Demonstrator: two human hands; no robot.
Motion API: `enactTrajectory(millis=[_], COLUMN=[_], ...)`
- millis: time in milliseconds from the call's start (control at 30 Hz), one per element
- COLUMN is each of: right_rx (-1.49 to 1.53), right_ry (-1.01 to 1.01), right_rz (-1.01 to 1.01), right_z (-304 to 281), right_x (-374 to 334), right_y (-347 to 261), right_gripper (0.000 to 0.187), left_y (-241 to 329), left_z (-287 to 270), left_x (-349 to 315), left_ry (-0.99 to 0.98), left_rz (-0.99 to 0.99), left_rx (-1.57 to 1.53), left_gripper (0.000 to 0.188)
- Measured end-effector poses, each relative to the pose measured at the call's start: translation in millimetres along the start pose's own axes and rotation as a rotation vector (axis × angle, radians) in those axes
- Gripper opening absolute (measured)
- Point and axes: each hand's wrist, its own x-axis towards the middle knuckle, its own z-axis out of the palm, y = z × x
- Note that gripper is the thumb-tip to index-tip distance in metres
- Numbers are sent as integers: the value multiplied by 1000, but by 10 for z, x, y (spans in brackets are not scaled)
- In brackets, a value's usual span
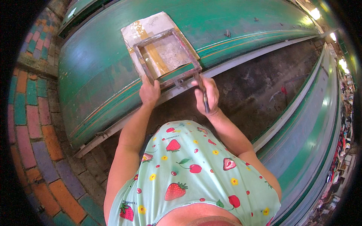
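A worn, stained rectangular frame (139,62) lies tilted over a flat cardboard sheet (132,32) with brown tape on it, on the long green table (98,49). My left hand (149,91) grips the frame's near left corner, thumb along its side. At the near right corner, my right hand (208,94) is closed around a slim dark-handled tool (205,101), whose upper end meets the frame's edge. The tool's exact kind does not show. A small metal fitting (181,82) sticks out from the frame's near side, between my hands.
A pale metal rail (233,69) runs along the table's near edge. Another long green table (301,132) stands to the right, across a dark floor gap (256,88). Colourful bricks (34,116) pave the left. A small dark piece (227,33) lies on the table beyond the frame.
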Motion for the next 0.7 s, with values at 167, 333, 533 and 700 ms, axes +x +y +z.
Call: enactTrajectory(millis=[167,333,533,700], right_rx=[-104,-53,-171,-139], right_ry=[-578,-186,-416,-469], right_rz=[737,84,276,436], right_z=[255,206,268,358], right_x=[-135,-35,-39,-349], right_y=[-95,-139,-34,113], right_gripper=[27,25,29,28], left_y=[96,151,109,74], left_z=[-110,-149,-119,-109], left_x=[-11,-11,6,-18], left_ry=[-70,-95,-89,-92], left_rz=[-43,-81,-73,-53], left_rx=[14,29,19,13], left_gripper=[76,78,80,79])
